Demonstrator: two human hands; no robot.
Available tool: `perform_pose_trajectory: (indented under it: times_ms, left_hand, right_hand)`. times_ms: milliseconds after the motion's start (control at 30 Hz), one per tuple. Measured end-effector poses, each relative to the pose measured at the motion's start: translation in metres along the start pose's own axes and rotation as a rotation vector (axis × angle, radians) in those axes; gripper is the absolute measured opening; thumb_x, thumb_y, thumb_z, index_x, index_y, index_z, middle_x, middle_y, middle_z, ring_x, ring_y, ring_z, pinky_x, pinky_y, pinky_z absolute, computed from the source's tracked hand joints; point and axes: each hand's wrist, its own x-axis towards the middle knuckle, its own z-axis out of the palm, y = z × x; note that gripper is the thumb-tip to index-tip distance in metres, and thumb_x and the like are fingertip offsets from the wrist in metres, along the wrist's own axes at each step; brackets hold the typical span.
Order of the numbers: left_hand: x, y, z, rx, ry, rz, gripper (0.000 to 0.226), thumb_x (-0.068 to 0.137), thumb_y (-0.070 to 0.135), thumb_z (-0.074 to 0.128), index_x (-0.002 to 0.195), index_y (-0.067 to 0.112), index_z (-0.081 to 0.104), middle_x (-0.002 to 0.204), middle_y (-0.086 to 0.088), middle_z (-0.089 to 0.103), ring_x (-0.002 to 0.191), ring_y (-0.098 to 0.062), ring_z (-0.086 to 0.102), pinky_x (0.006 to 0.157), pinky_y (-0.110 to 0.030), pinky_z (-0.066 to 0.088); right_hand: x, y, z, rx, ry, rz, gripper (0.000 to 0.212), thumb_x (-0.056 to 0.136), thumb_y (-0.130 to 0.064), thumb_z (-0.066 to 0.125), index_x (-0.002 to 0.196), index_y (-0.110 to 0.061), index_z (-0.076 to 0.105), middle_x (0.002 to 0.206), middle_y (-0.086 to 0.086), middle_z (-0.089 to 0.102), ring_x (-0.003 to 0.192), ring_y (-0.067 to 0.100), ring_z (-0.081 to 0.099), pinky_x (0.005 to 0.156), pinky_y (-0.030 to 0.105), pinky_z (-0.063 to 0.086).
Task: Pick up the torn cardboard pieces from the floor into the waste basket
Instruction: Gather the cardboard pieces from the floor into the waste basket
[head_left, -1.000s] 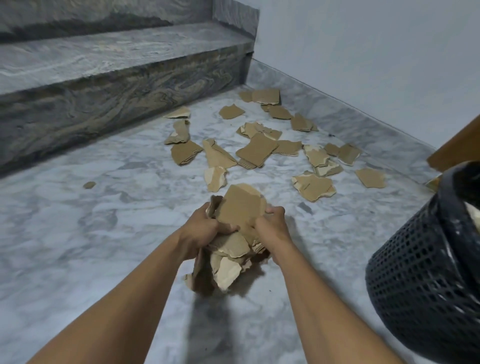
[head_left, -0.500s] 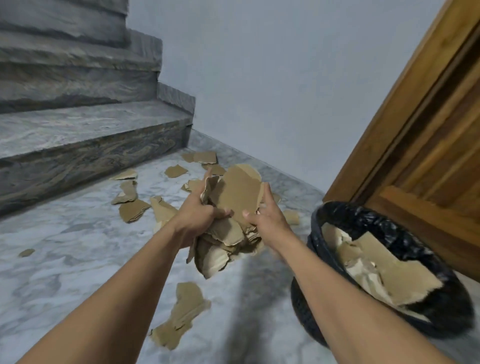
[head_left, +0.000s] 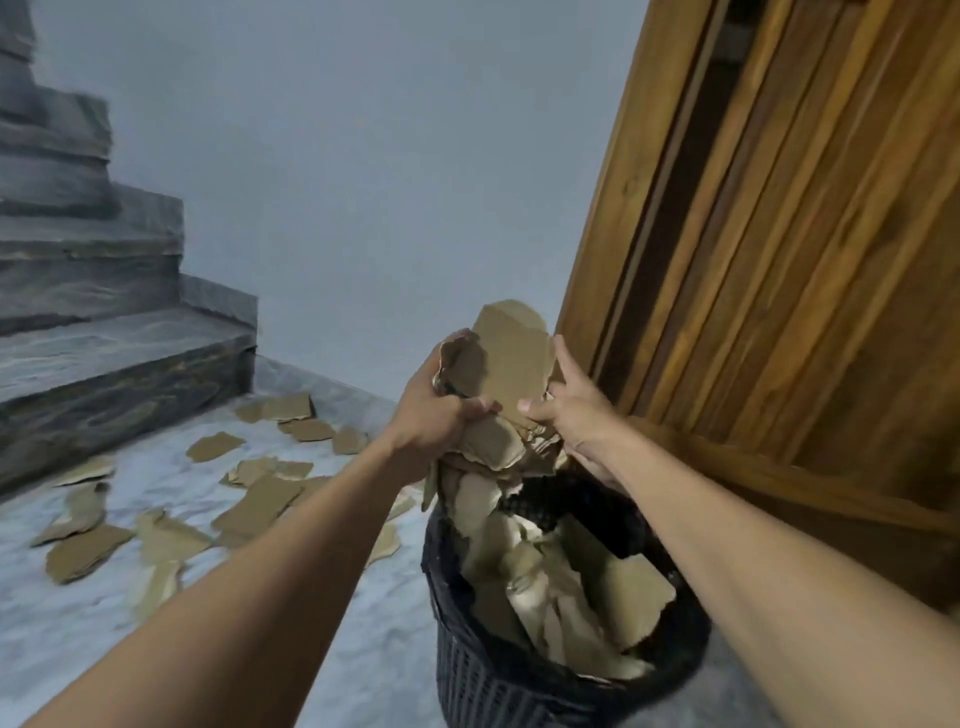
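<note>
Both hands are up over the waste basket (head_left: 519, 686), pressing a thick bundle of torn cardboard (head_left: 506, 395) between them. The left hand (head_left: 434, 410) is curled around the bundle's left side, fingers wrapped behind and thumb folded across the front. The right hand (head_left: 574, 410) clamps the other side with the fingers spread and more open, the thumb pointing in against the front sheet. The biggest piece stands upright at the top of the bundle, and the lower scraps hang down loose, their ends reaching to about the basket's near-left rim.

The basket is dark, with a woven, perforated wall and a black liner (head_left: 587, 506) showing at the far inner edge. It stands on the floor just beside the wooden door (head_left: 779, 260). It is already well filled: pale brown and whitish cardboard scraps (head_left: 582, 587) lie heaped inside, overlapping at all angles, with one broad piece leaning toward the right rim. The heap comes close to the top of the basket.

Off to the left, more torn pieces (head_left: 249, 499) lie scattered over the grey marble floor (head_left: 363, 649), spread between the basket and the bottom stone step (head_left: 119, 364). Some lie flat, some overlap, and a few lie along the foot of the pale wall (head_left: 337, 156).
</note>
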Motion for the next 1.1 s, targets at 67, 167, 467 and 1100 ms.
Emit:
perform_pose_trajectory:
  times_ms: [67,167,467,1100]
  left_hand:
    - [0.001,-0.016,0.028,0.001,0.005,-0.044,0.066,0.077,-0.018,0.071,0.126,0.025,0.058,0.108,0.014,0.066,0.090,0.001,0.064,0.069,-0.014,0.053]
    - [-0.004,-0.039,0.060,0.057,-0.035,-0.098,0.068,0.076,-0.012,0.075,0.129,0.027,0.059,0.116,0.012,0.064,0.100,-0.006,0.062,0.073,-0.016,0.056]
    - [-0.020,-0.069,0.067,0.363,-0.203,-0.360,0.069,0.075,-0.001,0.079,0.136,0.020,0.057,0.126,-0.008,0.065,0.111,-0.026,0.065,0.096,-0.032,0.055]
    - [-0.190,-0.152,-0.203,0.987,0.346,-0.437,0.074,0.100,0.060,0.039,0.161,0.034,0.007,0.168,-0.007,0.015,0.155,-0.027,0.009,0.121,-0.052,0.015]
  right_hand:
    - [-0.010,0.018,-0.026,0.029,0.036,0.045,0.111,0.085,0.010,0.070,0.160,-0.043,0.008,0.143,0.017,0.058,0.125,0.026,0.060,0.114,0.047,0.042]
    - [-0.023,0.042,-0.054,0.013,0.050,0.130,0.112,0.086,0.011,0.068,0.160,-0.044,0.006,0.145,0.014,0.057,0.125,0.024,0.059,0.096,0.046,0.052]
    - [-0.045,0.078,-0.084,-0.307,-0.072,0.524,0.073,0.088,-0.008,0.075,0.150,-0.026,0.041,0.119,0.004,0.058,0.112,0.020,0.057,0.104,0.061,0.045]
    - [0.012,0.032,0.198,-0.656,-0.264,0.010,0.066,0.097,-0.033,0.063,0.154,-0.016,0.036,0.157,0.006,0.040,0.135,0.025,0.046,0.091,0.027,0.036]
